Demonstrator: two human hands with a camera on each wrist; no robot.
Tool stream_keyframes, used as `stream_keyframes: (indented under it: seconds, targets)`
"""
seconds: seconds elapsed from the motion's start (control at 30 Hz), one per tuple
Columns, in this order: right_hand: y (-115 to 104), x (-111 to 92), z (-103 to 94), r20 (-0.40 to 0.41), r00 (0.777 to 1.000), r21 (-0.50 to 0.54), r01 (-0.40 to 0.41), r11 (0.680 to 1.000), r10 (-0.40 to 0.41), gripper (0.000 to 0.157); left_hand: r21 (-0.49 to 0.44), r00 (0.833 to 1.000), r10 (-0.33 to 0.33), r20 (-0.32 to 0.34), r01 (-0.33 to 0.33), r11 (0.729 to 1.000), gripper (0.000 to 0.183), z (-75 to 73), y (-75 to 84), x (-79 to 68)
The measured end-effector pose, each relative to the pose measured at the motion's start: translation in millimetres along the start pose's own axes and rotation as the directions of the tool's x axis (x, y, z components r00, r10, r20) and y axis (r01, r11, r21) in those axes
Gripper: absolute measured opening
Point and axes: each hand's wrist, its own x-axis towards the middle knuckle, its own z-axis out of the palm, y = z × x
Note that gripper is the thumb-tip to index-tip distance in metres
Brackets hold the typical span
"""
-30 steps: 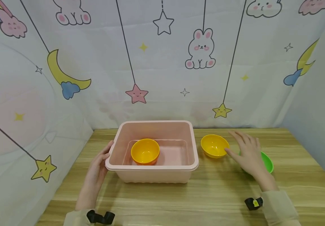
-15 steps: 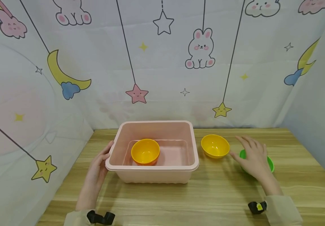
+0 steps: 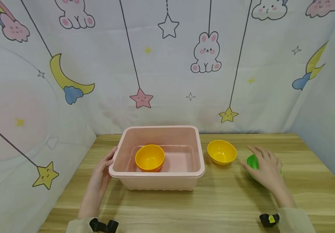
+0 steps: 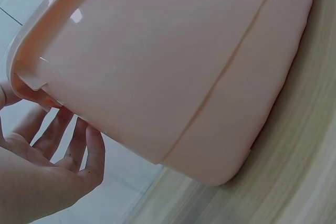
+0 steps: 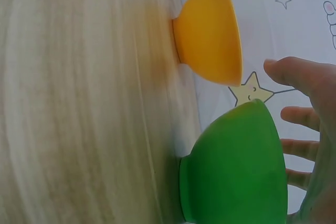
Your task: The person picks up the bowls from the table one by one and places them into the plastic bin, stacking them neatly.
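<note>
A pink plastic basin (image 3: 161, 183) stands on the table, and my left hand (image 3: 99, 171) holds its left rim. In the left wrist view the fingers (image 4: 94, 153) of that hand curl beneath the rim. Inside the basin sits a yellow bowl (image 3: 150, 158), with an orange edge showing below it. My right hand (image 3: 265, 168) hovers over a green bowl (image 3: 252, 161), fingers spread and bent loosely, and hides much of it. In the right wrist view the hand is apart from the green bowl's visible wall. Another yellow bowl (image 3: 221, 152) stands upright between the basin and the green bowl.
The wooden table (image 3: 202, 210) backs onto a white printed curtain (image 3: 167, 74) with stars and rabbits. More curtain hangs at both sides. Each wrist carries a small black camera, such as the left camera (image 3: 104, 225).
My right hand has moved right, away from the yellow bowl and further over the green bowl. The left hand, the basin and the bowls have stayed in place.
</note>
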Motion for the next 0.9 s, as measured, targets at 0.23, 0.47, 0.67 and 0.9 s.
stream_keyframes:
  seconds: [0.23,0.47,0.67,0.9]
  targets:
    - [4.6,-4.6,1.9,0.004,1.000,-0.011,-0.023,1.000,0.023,0.072,0.008,1.000,-0.021,-0.011,0.021,1.000,0.054,1.0,-0.3,0.1]
    - [7.1,-6.6,3.3,0.011,0.999,-0.016,-0.032,0.999,0.032,0.072,0.017,1.000,-0.026,-0.013,0.026,1.000,0.055,0.4,-0.7,-0.1]
    - [9.9,-8.5,5.1,0.021,0.999,-0.013,-0.046,0.999,0.047,0.074,0.024,1.000,-0.024,-0.007,0.025,0.999,0.054,0.4,-0.9,-0.2]
    - [11.9,-9.2,6.7,0.021,0.998,-0.025,-0.051,0.998,0.051,0.074,0.028,0.999,-0.026,-0.019,0.027,0.999,0.053,1.1,-0.8,0.7]
